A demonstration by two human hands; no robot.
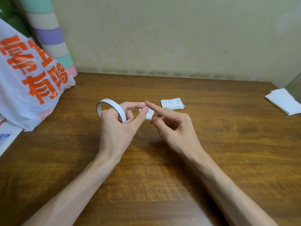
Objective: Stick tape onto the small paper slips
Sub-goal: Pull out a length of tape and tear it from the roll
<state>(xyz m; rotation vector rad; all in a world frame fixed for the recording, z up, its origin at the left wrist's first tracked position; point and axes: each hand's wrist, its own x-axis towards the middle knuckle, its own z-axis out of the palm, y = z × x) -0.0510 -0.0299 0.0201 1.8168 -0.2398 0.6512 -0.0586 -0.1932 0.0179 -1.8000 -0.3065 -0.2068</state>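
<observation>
My left hand [117, 126] grips the white tape roll [112, 102] above the wooden table [211, 160], thumb and forefinger pinching its loose end. My right hand [175, 128] points its forefinger against that end, the other fingers loosely curled. A printed paper slip [149, 114] lies just beneath, more slips [172, 104] beside it. A white plastic bag [29, 82] with orange lettering stands far left.
</observation>
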